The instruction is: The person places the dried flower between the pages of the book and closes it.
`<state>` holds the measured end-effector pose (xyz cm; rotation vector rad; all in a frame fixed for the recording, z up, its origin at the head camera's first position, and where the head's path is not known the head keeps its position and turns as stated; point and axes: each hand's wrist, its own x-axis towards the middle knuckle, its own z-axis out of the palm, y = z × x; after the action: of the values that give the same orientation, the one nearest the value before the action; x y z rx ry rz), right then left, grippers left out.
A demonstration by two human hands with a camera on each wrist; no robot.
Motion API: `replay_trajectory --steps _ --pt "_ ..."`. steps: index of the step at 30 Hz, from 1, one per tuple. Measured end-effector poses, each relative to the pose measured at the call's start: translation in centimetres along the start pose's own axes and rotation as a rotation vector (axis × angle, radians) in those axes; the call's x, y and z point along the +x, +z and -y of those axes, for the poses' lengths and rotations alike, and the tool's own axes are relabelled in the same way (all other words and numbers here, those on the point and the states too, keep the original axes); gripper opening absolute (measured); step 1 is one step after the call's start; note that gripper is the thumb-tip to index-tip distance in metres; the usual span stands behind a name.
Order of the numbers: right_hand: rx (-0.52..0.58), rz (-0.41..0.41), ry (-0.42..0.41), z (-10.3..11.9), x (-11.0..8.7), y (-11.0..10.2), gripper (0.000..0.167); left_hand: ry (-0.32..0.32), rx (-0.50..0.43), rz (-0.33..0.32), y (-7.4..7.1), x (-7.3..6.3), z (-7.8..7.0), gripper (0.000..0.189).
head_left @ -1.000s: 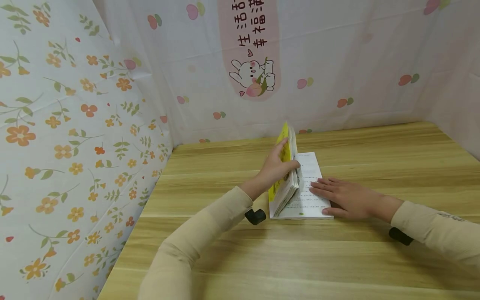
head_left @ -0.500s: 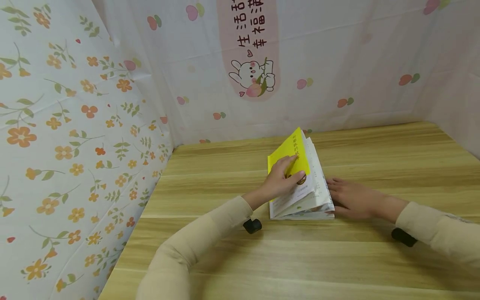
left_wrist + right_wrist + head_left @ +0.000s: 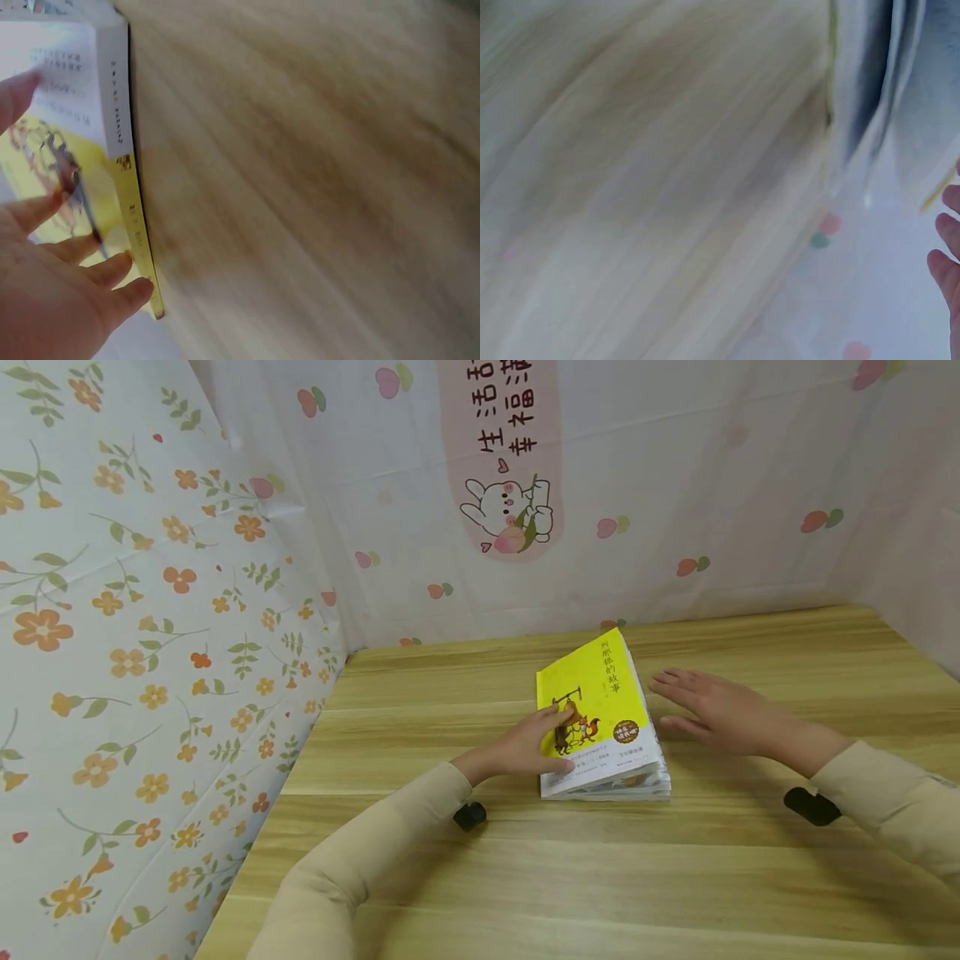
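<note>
A paperback book (image 3: 600, 702) with a yellow and white cover lies on the table, its front cover down over the pages, which fan slightly apart at the right edge. My left hand (image 3: 525, 743) rests on the lower left of the cover with fingers spread; in the left wrist view its fingers (image 3: 112, 270) reach to the yellow spine (image 3: 131, 210). To the right of the book, my right hand (image 3: 720, 710) is held just off the page edges, fingers extended and holding nothing. The right wrist view shows the loose page edges (image 3: 885, 82) beside its fingertips (image 3: 946, 232).
The wooden table (image 3: 600, 885) runs back to a white curtain (image 3: 675, 485) with fruit prints and a rabbit drawing. A flower-printed curtain (image 3: 150, 677) hangs along the left side. Black wrist devices (image 3: 812, 807) sit under both sleeves.
The raised part of the book has swung over to the right and come down, so the yellow cover faces up. My left hand has slid toward the spine; my right hand has lifted off the page.
</note>
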<state>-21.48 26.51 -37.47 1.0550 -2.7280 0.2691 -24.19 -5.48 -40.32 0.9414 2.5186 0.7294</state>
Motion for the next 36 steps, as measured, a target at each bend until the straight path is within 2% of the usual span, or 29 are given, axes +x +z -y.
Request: replay_trajectory --steps 3,5,8,13,18,22,36 --pt "0.081 -0.019 0.030 0.9 0.7 -0.3 0.059 0.021 0.062 0.055 -0.2 -0.1 0.4 0.091" --pt "0.123 -0.014 0.021 1.6 1.2 -0.3 0.060 0.029 0.109 0.080 -0.2 -0.1 0.6 0.093" --pt "0.157 0.040 -0.002 2.7 1.7 -0.1 0.063 0.029 0.177 0.104 -0.2 0.0 0.6 0.095" --pt "0.133 0.162 -0.036 3.7 1.7 1.3 0.070 0.017 0.271 0.144 -0.1 0.0 0.5 0.095" --pt "0.110 0.251 -0.073 3.7 1.1 3.1 0.074 0.020 0.301 0.170 0.1 0.0 0.6 0.095" --pt "0.122 0.285 -0.082 3.5 0.7 4.2 0.074 0.031 0.323 0.185 0.2 0.1 0.7 0.095" --pt "0.146 0.318 -0.077 3.4 0.3 4.7 0.073 0.019 0.363 0.202 0.1 0.1 0.6 0.095"
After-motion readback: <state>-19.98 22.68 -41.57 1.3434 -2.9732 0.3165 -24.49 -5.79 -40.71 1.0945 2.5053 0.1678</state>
